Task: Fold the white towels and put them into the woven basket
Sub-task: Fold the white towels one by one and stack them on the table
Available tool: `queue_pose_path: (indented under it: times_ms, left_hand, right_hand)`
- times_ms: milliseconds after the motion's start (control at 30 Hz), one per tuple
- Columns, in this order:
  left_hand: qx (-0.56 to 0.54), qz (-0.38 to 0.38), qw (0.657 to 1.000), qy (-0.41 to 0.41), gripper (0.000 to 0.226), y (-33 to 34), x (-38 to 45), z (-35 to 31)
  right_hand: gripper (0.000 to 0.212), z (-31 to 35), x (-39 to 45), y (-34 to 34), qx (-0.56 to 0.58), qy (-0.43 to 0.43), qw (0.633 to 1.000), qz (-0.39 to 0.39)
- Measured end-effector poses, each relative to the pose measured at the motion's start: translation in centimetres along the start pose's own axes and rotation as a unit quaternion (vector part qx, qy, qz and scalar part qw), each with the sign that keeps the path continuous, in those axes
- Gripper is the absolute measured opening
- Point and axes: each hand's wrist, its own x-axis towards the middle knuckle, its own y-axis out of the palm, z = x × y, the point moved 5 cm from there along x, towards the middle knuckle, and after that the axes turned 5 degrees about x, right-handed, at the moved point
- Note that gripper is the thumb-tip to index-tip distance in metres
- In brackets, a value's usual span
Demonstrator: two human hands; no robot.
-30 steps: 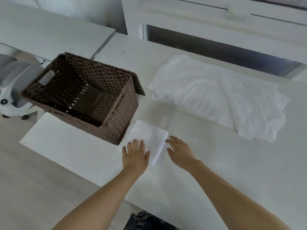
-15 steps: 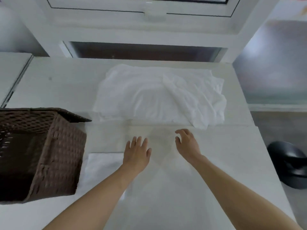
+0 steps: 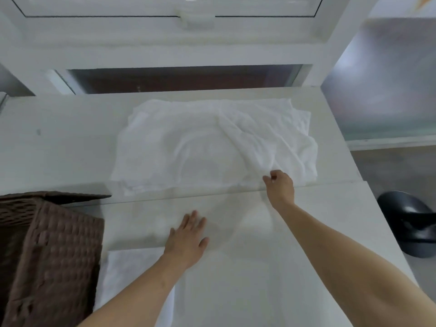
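Note:
A heap of unfolded white towels (image 3: 207, 147) lies spread on the far part of the table. My right hand (image 3: 279, 185) reaches to its near right edge and pinches the cloth of the top towel. My left hand (image 3: 187, 237) rests flat on the bare table with straight fingers. A folded white towel (image 3: 127, 274) lies near the front edge, partly under my left forearm. The brown woven basket (image 3: 47, 251) stands at the left, right beside the folded towel; its inside is barely visible.
The white table (image 3: 271, 279) ends at the right, where a dark chair base (image 3: 410, 223) sits on the floor. A white window frame (image 3: 188, 53) rises behind the table. A second table surface continues to the far left.
My right hand moved forward and right to the towel heap and took hold of its edge. My left hand stayed low on the table. The view drew slightly closer.

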Motion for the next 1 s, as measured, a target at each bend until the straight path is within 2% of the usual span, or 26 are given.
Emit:
queue_pose_path:
  times_ms: [67,200,300,367,433,533,633,667,767,833,900,1000]
  left_hand:
    - [-0.001,0.0,1.0,0.004,0.067,0.0,-0.1,0.1]
    - [-0.022,-0.003,1.0,0.003,0.068,0.1,-0.3,0.1]
    - [-0.084,-0.037,0.996,-0.011,0.063,-1.5,-0.4,0.2]
    - [-0.132,-0.091,0.987,-0.031,0.062,-3.6,-1.1,0.0]
    - [-0.165,-0.177,0.97,-0.024,0.065,-6.1,-2.4,-1.2]
    - [-0.217,-0.298,0.929,0.027,0.077,-9.8,-5.2,-4.7]
    - [-0.242,-0.362,0.896,0.085,0.087,-12.7,-8.1,-8.1]
    - [-0.24,-0.382,0.887,0.103,0.079,-13.4,-9.1,-8.9]
    - [-0.274,-0.454,0.842,0.102,0.028,-14.8,-11.9,-9.1]
    - [-0.314,-0.479,0.815,0.089,0.033,-15.6,-13.6,-8.8]
    - [-0.337,-0.49,0.796,0.112,0.039,-16.9,-15.4,-9.3]
    - [-0.319,-0.502,0.791,0.146,0.029,-18.9,-17.8,-10.9]
  right_hand:
    - [0.028,0.8,-0.3,-0.2,0.007,-0.021,1.0,-0.009]
    - [0.015,3.6,-2.6,-1.7,0.127,-0.033,0.991,0.011]
    - [0.012,6.3,-5.0,-3.9,0.204,-0.031,0.978,0.031]
    - [0.015,7.8,-6.9,-5.1,0.25,-0.027,0.967,0.044]
    - [0.019,9.0,-9.1,-5.9,0.306,-0.019,0.95,0.066]
    - [0.024,10.6,-12.6,-6.8,0.416,-0.004,0.903,0.107]
    - [0.019,12.0,-15.6,-8.1,0.484,0.006,0.866,0.124]
    - [0.019,12.3,-16.3,-8.5,0.495,0.005,0.859,0.13]
    - [0.023,12.7,-17.7,-9.8,0.512,0.0,0.847,0.145]
    - [0.027,12.5,-18.2,-10.9,0.515,-0.001,0.845,0.144]
    - [0.026,12.1,-18.4,-12.0,0.525,0.005,0.84,0.135]
    - [0.028,11.5,-19.0,-13.0,0.536,0.009,0.833,0.135]
